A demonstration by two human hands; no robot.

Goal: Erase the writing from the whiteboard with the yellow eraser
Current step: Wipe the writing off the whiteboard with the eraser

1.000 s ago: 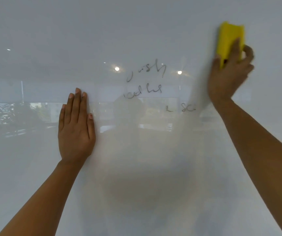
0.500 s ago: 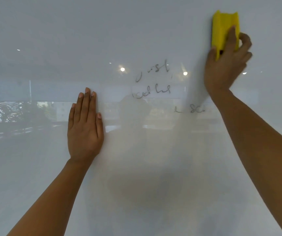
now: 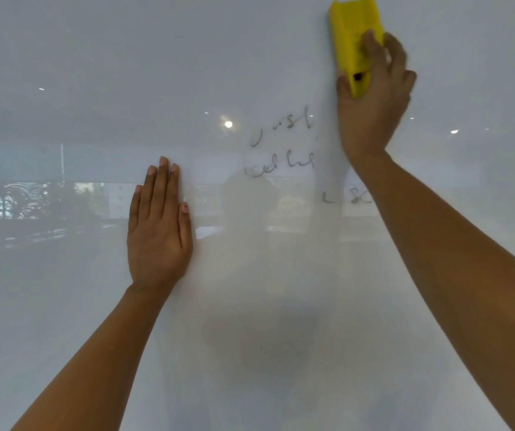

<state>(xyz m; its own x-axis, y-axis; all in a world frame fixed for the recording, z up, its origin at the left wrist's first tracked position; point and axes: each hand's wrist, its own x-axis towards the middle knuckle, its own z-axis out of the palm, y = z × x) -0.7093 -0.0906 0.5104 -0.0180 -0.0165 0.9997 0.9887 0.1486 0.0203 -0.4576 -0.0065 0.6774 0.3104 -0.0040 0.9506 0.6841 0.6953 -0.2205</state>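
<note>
A glossy whiteboard (image 3: 94, 73) fills the whole view. My right hand (image 3: 371, 101) grips the yellow eraser (image 3: 354, 38) and presses it upright against the board at the top right. Faint grey writing (image 3: 281, 144) remains in the middle, just left of and below that hand, in three short broken lines; my right forearm covers the end of the lowest line. My left hand (image 3: 158, 225) lies flat on the board with fingers together, left of the writing, and holds nothing.
The board's surface mirrors ceiling lights (image 3: 228, 124), a window with plants (image 3: 16, 200) at the left and a dim outline of a person in the middle. No board edge or tray is in view.
My right hand has slid the eraser up and to the left along the board. The right end of the top line of writing has been wiped off. My left hand stays flat in place.
</note>
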